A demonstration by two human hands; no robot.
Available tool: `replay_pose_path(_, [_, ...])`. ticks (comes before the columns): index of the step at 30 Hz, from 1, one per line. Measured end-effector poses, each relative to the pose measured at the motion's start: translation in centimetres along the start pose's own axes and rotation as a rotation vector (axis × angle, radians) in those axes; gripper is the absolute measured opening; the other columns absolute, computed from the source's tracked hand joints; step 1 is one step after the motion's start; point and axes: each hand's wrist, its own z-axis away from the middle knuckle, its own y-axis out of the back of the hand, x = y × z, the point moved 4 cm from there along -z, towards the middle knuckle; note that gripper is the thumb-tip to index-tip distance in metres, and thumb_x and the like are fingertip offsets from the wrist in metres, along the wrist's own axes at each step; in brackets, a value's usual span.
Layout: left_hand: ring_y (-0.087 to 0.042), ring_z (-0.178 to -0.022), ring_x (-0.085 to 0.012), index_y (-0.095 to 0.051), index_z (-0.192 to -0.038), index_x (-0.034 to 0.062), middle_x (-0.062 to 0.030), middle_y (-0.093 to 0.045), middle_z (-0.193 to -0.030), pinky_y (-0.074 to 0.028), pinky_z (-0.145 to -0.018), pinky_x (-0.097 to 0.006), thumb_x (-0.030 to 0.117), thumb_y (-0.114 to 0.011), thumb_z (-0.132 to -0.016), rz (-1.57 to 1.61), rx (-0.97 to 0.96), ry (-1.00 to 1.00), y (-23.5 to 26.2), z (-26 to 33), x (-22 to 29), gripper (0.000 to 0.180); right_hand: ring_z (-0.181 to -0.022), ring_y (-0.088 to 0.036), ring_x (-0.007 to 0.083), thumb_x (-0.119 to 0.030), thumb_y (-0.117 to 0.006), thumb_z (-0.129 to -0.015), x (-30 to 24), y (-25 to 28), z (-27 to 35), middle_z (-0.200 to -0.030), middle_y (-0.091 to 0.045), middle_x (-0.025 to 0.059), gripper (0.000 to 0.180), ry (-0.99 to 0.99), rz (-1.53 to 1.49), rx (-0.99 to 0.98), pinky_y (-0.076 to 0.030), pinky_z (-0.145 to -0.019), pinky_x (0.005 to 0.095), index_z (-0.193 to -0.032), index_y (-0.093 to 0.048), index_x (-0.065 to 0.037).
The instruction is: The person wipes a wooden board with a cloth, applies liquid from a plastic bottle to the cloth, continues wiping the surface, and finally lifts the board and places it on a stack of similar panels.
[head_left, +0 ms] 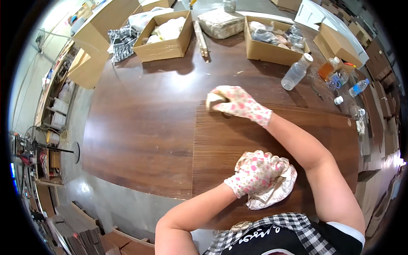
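My right hand (242,103), in a white glove with pink dots, is closed around a small cream-coloured block (215,100); its exact kind is unclear. It is at the far left part of a dark brown wood-grain panel (221,144), near its corner. Closer to me, my left hand (257,172), gloved alike, grips a crumpled whitish cloth (280,191) resting on the same panel. Part of the cloth bunches up beside the fingers, which hide some of it.
Beneath the panel is a wide brown table (140,127). Along its far side stand a cardboard box with white cloths (180,44), a wrapped block (221,25) and a box of small bags (255,51). Bottles, including a clear one (294,75), stand at the right.
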Motion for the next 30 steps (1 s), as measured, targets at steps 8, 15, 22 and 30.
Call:
replay_pose_path(8, [-0.064,-0.08,-0.0264,-0.063,-0.106,0.0162,-0.0072,-0.065,-0.091,-0.051,-0.064,-0.043,0.033,-0.063,-0.082,0.039,0.115,0.045,-0.7,0.5,-0.7,0.03,-0.086,-0.068,0.024,-0.022,-0.073,-0.082,2.4,1.0,0.3,-0.093,-0.069,0.0124,0.031,0.085,-0.068,-0.066,-0.053,-0.076,0.0381,-0.104,-0.063,-0.003])
replay_pose_path(15, [-0.064,-0.083,-0.0258,-0.064,-0.106,0.0137,-0.0065,-0.065,-0.092,-0.051,-0.065,-0.044,0.033,-0.063,-0.082,0.086,0.129,0.034,0.7,0.5,-0.1,0.031,-0.083,-0.068,0.0298,-0.021,-0.073,-0.081,-1.6,-1.2,-2.7,-0.09,-0.069,0.0158,0.029,0.178,0.13,0.096,-0.054,-0.072,0.0383,-0.102,-0.063,-0.003])
replay_pose_path(22, [-0.064,-0.089,-0.0248,-0.063,-0.104,0.0152,-0.0076,-0.065,-0.097,-0.052,-0.069,-0.042,0.037,-0.062,-0.083,0.059,0.016,0.03,0.3,0.4,-0.6,0.03,-0.081,-0.069,0.0273,-0.014,-0.068,-0.081,2.2,1.6,1.8,-0.082,-0.069,0.0108,0.014,0.085,-0.056,-0.042,-0.055,-0.072,0.0356,-0.093,-0.065,-0.008])
replay_pose_path(30, [-0.062,-0.09,-0.0266,-0.059,-0.121,0.018,-0.0061,-0.063,-0.102,-0.052,-0.071,-0.042,0.037,-0.062,-0.084,-0.014,-0.002,0.001,-0.9,-0.2,-0.3,0.042,-0.075,-0.069,0.0256,-0.016,-0.069,-0.084,1.5,6.5,6.2,-0.083,-0.069,0.0126,0.011,-0.042,0.187,0.174,-0.054,-0.067,0.0363,-0.089,-0.066,-0.006])
